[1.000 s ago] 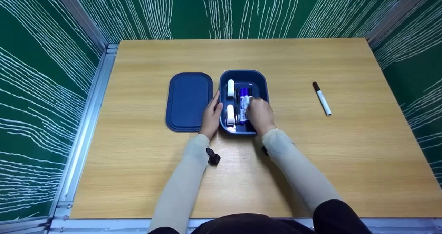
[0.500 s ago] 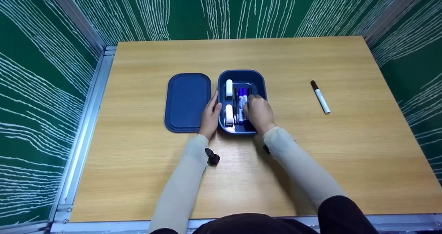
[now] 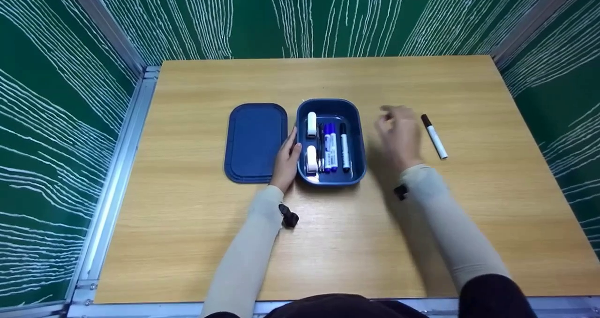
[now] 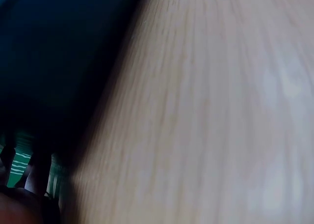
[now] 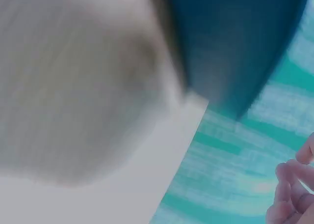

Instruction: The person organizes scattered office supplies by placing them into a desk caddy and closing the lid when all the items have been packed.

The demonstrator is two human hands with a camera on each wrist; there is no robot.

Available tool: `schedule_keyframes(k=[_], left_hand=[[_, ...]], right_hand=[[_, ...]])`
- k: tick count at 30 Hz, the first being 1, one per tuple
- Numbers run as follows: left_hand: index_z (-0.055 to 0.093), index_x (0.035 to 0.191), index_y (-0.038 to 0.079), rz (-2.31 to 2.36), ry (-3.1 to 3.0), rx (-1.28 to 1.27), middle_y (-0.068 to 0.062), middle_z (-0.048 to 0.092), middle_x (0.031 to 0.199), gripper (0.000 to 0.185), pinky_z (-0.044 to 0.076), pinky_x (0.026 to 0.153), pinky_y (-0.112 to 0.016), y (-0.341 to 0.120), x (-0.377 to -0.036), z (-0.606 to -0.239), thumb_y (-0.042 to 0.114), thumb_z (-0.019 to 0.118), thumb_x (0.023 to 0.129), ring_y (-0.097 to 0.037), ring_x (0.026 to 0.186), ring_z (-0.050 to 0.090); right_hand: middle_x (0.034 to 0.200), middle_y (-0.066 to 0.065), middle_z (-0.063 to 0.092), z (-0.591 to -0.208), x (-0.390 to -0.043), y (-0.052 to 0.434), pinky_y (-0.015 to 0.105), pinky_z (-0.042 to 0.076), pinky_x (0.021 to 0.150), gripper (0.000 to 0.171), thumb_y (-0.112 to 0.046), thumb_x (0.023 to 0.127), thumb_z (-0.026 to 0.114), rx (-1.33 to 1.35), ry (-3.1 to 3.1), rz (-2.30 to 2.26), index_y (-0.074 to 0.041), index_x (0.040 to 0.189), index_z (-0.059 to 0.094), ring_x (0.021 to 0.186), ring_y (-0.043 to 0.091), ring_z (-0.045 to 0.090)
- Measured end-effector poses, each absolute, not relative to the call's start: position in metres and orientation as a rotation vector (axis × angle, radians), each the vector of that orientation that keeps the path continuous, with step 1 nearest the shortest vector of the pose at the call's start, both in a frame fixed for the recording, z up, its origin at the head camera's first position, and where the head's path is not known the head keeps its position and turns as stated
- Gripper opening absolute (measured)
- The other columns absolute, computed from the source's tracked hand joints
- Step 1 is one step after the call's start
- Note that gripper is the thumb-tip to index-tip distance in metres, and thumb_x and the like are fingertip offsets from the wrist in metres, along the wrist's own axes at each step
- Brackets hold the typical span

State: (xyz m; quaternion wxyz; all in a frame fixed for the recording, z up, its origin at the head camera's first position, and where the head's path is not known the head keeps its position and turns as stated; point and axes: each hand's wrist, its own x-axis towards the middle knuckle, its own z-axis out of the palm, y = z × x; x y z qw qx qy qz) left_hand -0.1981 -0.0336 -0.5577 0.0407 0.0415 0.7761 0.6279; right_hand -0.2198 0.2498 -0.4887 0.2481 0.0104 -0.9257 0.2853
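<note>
A blue box [image 3: 361,135] sits open near the middle of the worktop [image 3: 328,243]. Inside it lie two white erasers [image 3: 311,123] along the left side, then a thin black pen, two blue markers [image 3: 330,144] and a black-capped marker [image 3: 344,147], all side by side and pointing lengthwise. The left hand [image 3: 287,157] rests against the box's left wall, its fingers straight and laid along the rim, touching it without curling round it. The left wrist view shows only the dark side of the box [image 4: 54,62] close up beside blurred wood grain.

The right hand [image 3: 398,132] hangs above the worktop to the right of the box, apart from it and holding nothing; it is blurred, with the fingers loosely bent. In the right wrist view its fingertips [image 5: 294,189] show at the lower right edge, slightly curled and apart.

Just right of that hand lies a loose marker [image 3: 434,136] with a dark cap, slanted on the wood. The blue lid [image 3: 255,142] lies flat just left of the box. Green walls with white lines surround the worktop.
</note>
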Motion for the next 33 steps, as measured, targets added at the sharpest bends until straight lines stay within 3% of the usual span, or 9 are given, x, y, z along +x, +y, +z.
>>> schedule_keyframes(k=[7,13,19,26,33], left_hand=[[0.028,0.156,0.025,1.942,2.357,0.109,0.001,0.027,0.162,0.052,0.019,0.122,-0.038,-0.034,-0.197,-0.555,0.027,0.042,0.107,-0.020,0.150,0.022],[0.028,0.156,0.025,1.933,2.379,0.120,0.002,0.027,0.162,0.052,0.019,0.122,-0.039,-0.035,-0.198,-0.556,0.028,0.042,0.107,-0.021,0.149,0.022],[0.028,0.156,0.024,1.947,2.370,0.139,0.003,0.027,0.161,0.052,0.019,0.122,-0.039,-0.034,-0.198,-0.557,0.027,0.042,0.107,-0.021,0.149,0.022],[0.031,0.156,0.022,1.953,2.380,0.138,0.001,0.030,0.161,0.051,0.020,0.122,-0.037,-0.033,-0.198,-0.557,0.026,0.043,0.106,-0.021,0.149,0.024],[0.029,0.156,0.023,1.941,2.379,0.140,0.002,0.029,0.161,0.051,0.020,0.122,-0.037,-0.034,-0.198,-0.555,0.027,0.042,0.107,-0.020,0.149,0.023]], right_hand=[[0.099,0.019,0.066,-0.499,-0.223,0.338,0.050,0.049,0.074,0.033,-0.015,0.093,0.054,-0.186,-2.592,0.672,-0.002,0.121,0.067,0.092,0.034,0.058],[0.113,0.026,0.059,-0.520,-0.213,0.379,0.058,0.049,0.075,0.041,-0.020,0.097,0.053,-0.347,-2.767,0.566,-0.003,0.135,0.056,0.099,0.041,0.055],[0.125,0.031,0.049,-0.535,-0.206,0.392,0.060,0.048,0.076,0.051,-0.028,0.101,0.050,-0.456,-2.924,0.561,-0.009,0.147,0.043,0.101,0.045,0.051],[0.118,0.032,0.048,-0.538,-0.208,0.393,0.057,0.047,0.066,0.050,-0.026,0.102,0.048,-0.428,-2.977,0.568,-0.010,0.149,0.042,0.086,0.042,0.052],[0.123,0.032,0.049,-0.538,-0.210,0.390,0.058,0.048,0.073,0.052,-0.033,0.103,0.044,-0.440,-2.999,0.600,-0.011,0.150,0.041,0.090,0.045,0.055]])
